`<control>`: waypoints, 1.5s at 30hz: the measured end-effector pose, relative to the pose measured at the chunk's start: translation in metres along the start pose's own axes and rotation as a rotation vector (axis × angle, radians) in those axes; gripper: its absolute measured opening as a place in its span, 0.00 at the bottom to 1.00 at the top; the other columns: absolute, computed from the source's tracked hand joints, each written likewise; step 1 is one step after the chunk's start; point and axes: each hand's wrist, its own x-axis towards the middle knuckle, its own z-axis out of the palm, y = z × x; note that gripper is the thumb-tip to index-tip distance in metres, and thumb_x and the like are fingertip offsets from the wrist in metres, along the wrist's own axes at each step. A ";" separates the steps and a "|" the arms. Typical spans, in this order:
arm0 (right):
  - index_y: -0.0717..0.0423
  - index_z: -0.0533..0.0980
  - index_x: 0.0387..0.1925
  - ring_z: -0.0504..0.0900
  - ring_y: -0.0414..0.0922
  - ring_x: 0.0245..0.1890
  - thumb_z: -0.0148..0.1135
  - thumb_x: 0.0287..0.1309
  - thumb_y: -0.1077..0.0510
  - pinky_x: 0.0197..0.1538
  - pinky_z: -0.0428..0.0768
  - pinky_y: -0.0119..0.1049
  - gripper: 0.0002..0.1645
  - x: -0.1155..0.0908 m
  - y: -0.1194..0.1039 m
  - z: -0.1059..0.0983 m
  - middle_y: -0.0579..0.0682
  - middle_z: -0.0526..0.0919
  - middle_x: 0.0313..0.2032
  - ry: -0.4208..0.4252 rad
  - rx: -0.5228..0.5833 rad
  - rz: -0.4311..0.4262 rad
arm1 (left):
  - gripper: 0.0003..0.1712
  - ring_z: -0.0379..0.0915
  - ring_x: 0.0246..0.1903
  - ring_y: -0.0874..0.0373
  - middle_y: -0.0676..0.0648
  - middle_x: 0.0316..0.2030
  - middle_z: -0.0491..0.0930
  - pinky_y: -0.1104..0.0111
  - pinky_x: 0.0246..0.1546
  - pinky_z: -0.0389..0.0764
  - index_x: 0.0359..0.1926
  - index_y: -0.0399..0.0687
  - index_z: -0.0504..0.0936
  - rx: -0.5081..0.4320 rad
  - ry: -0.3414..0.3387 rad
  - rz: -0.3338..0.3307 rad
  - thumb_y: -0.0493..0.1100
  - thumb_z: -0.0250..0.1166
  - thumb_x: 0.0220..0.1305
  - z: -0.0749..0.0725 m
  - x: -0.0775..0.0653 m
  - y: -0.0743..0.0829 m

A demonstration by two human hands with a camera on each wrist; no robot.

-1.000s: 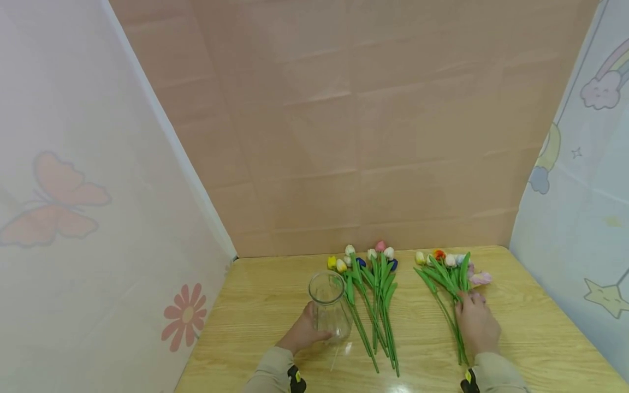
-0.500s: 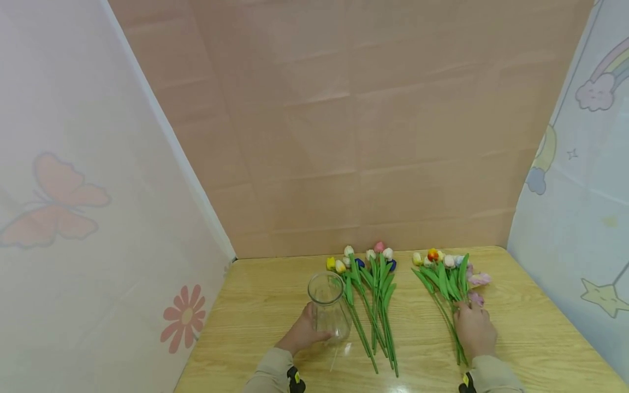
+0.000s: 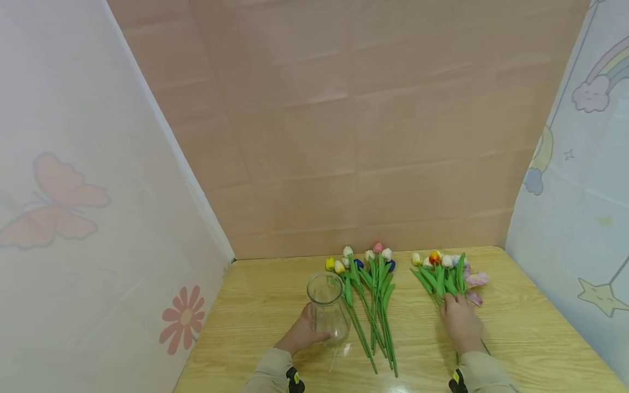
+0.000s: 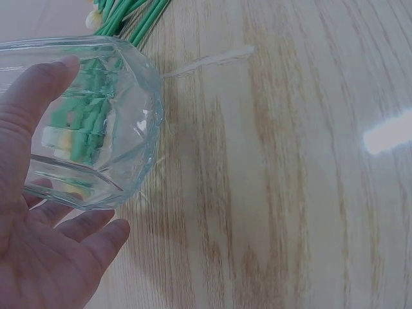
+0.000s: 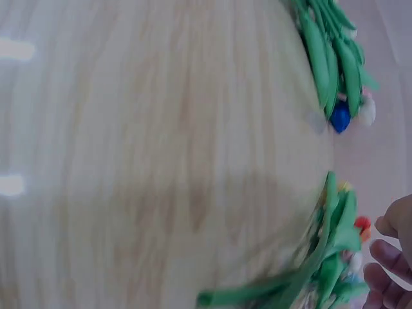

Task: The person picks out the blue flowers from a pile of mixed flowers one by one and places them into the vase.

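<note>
My left hand (image 3: 303, 333) grips a clear glass vase (image 3: 328, 311), thumb on one side and fingers on the other. Through the vase (image 4: 129, 129) in the left wrist view, green leaves show; nothing is seen inside it. Right of the vase lie bunches of artificial tulips (image 3: 378, 295) with white, yellow, pink and blue heads. Over the stems of a right-hand tulip bunch (image 3: 439, 278) is my right hand (image 3: 462, 322), fingertips at the leaves. In the right wrist view, its fingers (image 5: 386, 254) and thumb stand apart, with no stem seen between them.
A wooden table (image 3: 260, 295) carries everything. Purple-pink flowers (image 3: 475, 278) lie at the right bunch's outer side. Brown sheeting (image 3: 295, 164) rises behind the table, and printed white panels (image 3: 108, 218) stand at both sides.
My right hand has moved left across the right bunch, uncovering more of the purple-pink flowers. The red-orange tulip head has shifted slightly. My left hand stays on the vase.
</note>
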 end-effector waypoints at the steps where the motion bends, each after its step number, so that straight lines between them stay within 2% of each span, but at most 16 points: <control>1: 0.64 0.79 0.42 0.76 0.60 0.30 0.59 0.59 0.64 0.24 0.77 0.52 0.10 0.001 -0.006 0.002 0.62 0.77 0.33 0.010 0.007 -0.007 | 0.55 0.50 0.69 0.33 0.30 0.70 0.51 0.40 0.65 0.59 0.72 0.39 0.46 -0.001 0.000 0.000 0.48 0.73 0.55 0.000 0.000 0.000; 6: 0.61 0.79 0.41 0.74 0.50 0.23 0.62 0.59 0.64 0.18 0.72 0.39 0.09 0.006 -0.046 0.007 0.56 0.79 0.30 0.030 0.029 -0.084 | 0.57 0.50 0.69 0.32 0.30 0.70 0.50 0.39 0.65 0.59 0.73 0.40 0.45 -0.007 -0.004 -0.005 0.49 0.73 0.55 0.000 -0.001 -0.001; 11: 0.58 0.80 0.40 0.75 0.44 0.24 0.66 0.56 0.64 0.19 0.71 0.31 0.09 0.006 -0.089 0.021 0.52 0.79 0.31 0.035 0.019 -0.183 | 0.58 0.50 0.69 0.32 0.29 0.70 0.49 0.39 0.65 0.60 0.73 0.39 0.44 -0.003 0.001 -0.002 0.49 0.73 0.55 0.000 0.000 -0.003; 14: 0.59 0.79 0.41 0.78 0.44 0.26 0.66 0.56 0.64 0.21 0.73 0.30 0.10 0.005 -0.111 0.031 0.52 0.79 0.33 -0.027 0.058 -0.186 | 0.58 0.51 0.69 0.33 0.29 0.70 0.50 0.40 0.64 0.61 0.73 0.39 0.45 -0.002 0.004 0.002 0.50 0.73 0.55 0.001 0.001 -0.004; 20: 0.66 0.74 0.47 0.80 0.47 0.27 0.64 0.59 0.65 0.25 0.78 0.34 0.15 -0.006 -0.139 0.049 0.59 0.78 0.37 -0.257 0.162 -0.115 | 0.57 0.52 0.69 0.33 0.30 0.70 0.50 0.41 0.63 0.63 0.74 0.40 0.44 -0.010 -0.002 -0.005 0.50 0.73 0.55 0.002 0.000 -0.003; 23: 0.67 0.72 0.45 0.82 0.48 0.26 0.65 0.57 0.66 0.25 0.80 0.34 0.16 -0.010 -0.143 0.058 0.59 0.78 0.34 -0.297 0.150 -0.114 | 0.57 0.53 0.68 0.33 0.29 0.70 0.51 0.41 0.63 0.63 0.73 0.39 0.45 -0.010 0.001 0.000 0.49 0.73 0.55 0.002 -0.001 -0.002; 30: 0.65 0.72 0.40 0.81 0.47 0.26 0.67 0.55 0.66 0.25 0.80 0.36 0.13 -0.013 -0.141 0.070 0.54 0.77 0.31 -0.306 0.157 -0.071 | 0.57 0.52 0.68 0.32 0.28 0.69 0.51 0.40 0.64 0.62 0.73 0.37 0.45 -0.001 0.004 -0.010 0.50 0.73 0.55 0.002 -0.001 0.000; 34: 0.60 0.70 0.30 0.76 0.42 0.24 0.65 0.57 0.66 0.23 0.75 0.33 0.10 -0.011 -0.140 0.071 0.50 0.73 0.25 -0.322 0.191 -0.040 | 0.59 0.50 0.69 0.31 0.27 0.70 0.49 0.39 0.64 0.60 0.74 0.37 0.43 -0.009 0.004 -0.017 0.51 0.73 0.55 0.001 0.000 0.000; 37: 0.59 0.65 0.25 0.68 0.40 0.20 0.60 0.58 0.67 0.21 0.66 0.32 0.12 -0.009 -0.140 0.069 0.47 0.66 0.21 -0.354 0.289 0.015 | 0.59 0.50 0.69 0.32 0.27 0.70 0.50 0.40 0.65 0.60 0.74 0.38 0.43 -0.008 0.003 -0.021 0.51 0.73 0.55 0.001 0.000 0.000; 41: 0.59 0.64 0.29 0.64 0.40 0.18 0.59 0.59 0.65 0.21 0.63 0.30 0.11 -0.005 -0.140 0.067 0.47 0.65 0.20 -0.381 0.385 0.116 | 0.58 0.53 0.68 0.32 0.27 0.69 0.52 0.40 0.64 0.61 0.73 0.37 0.45 0.014 0.003 -0.017 0.51 0.73 0.55 0.001 0.000 0.001; 45: 0.61 0.69 0.41 0.67 0.40 0.15 0.61 0.61 0.59 0.18 0.65 0.32 0.12 -0.002 -0.143 0.064 0.47 0.70 0.18 -0.365 0.360 0.142 | 0.58 0.53 0.68 0.32 0.27 0.69 0.52 0.41 0.64 0.62 0.73 0.36 0.44 0.023 0.008 -0.020 0.51 0.73 0.55 -0.001 0.000 0.002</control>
